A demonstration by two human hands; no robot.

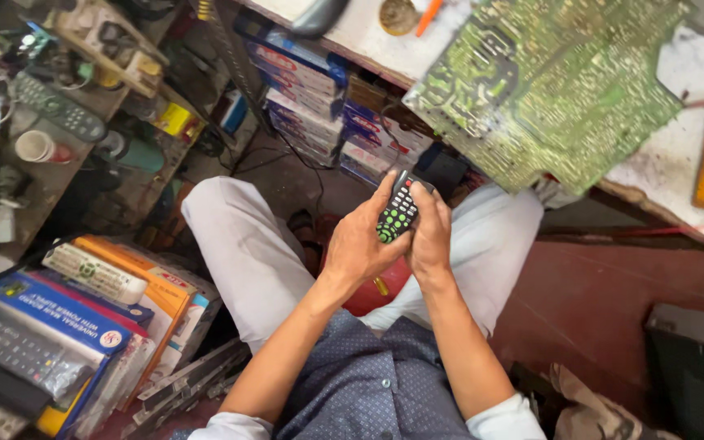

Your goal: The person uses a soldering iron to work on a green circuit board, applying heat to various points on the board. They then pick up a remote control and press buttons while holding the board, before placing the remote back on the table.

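Beside blue boxes (303,90), hand-held black remote (398,208).

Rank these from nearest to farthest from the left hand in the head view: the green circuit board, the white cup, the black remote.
1. black remote: held in the left hand.
2. green circuit board: up right, on the bench.
3. white cup: far left, on the shelf.

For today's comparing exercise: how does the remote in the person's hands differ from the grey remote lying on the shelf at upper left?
The held remote is black with green, red and white buttons; the shelf remote is grey with dull buttons. The held remote is gripped by the left hand and right hand above the lap; the shelf remote lies untouched among clutter. The held one is partly hidden by fingers; the shelf one shows fully. Both are long, slim, button-covered handsets.
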